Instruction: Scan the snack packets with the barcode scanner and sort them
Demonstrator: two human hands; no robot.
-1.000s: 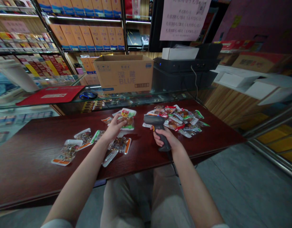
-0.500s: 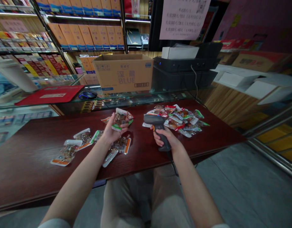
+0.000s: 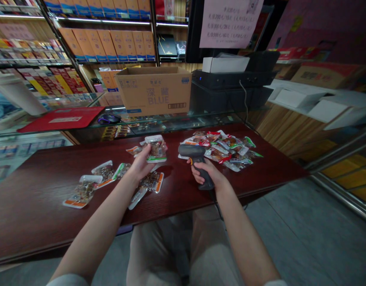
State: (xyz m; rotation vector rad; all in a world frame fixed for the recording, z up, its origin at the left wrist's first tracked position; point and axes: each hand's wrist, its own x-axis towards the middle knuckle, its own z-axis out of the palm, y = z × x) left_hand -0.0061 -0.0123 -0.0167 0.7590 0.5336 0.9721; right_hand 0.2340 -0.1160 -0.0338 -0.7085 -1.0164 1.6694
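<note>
My left hand (image 3: 141, 163) is closed on a clear snack packet (image 3: 156, 149) with a white top and a green lower edge, thumb on its face. My right hand (image 3: 205, 171) grips a dark handheld barcode scanner (image 3: 194, 151) by its handle, the head pointing left toward the packet. A cable runs down from the handle. Beside and below my left hand lie several similar packets (image 3: 84, 190) with orange or green edges. A heap of snack packets (image 3: 227, 149) rests just beyond the scanner, to the right.
Everything lies on a dark red wooden table (image 3: 30, 214). Behind it, a glass counter carries a cardboard box (image 3: 154, 93), a computer mouse (image 3: 109, 119), a red folder-like sheet (image 3: 62, 119) and a white cup (image 3: 17, 93). Black equipment (image 3: 230, 95) stands at the back right.
The packet in my left hand has turned more upright and flatter toward the camera, with my fingers now behind it. My right hand and the scanner have hardly moved.
</note>
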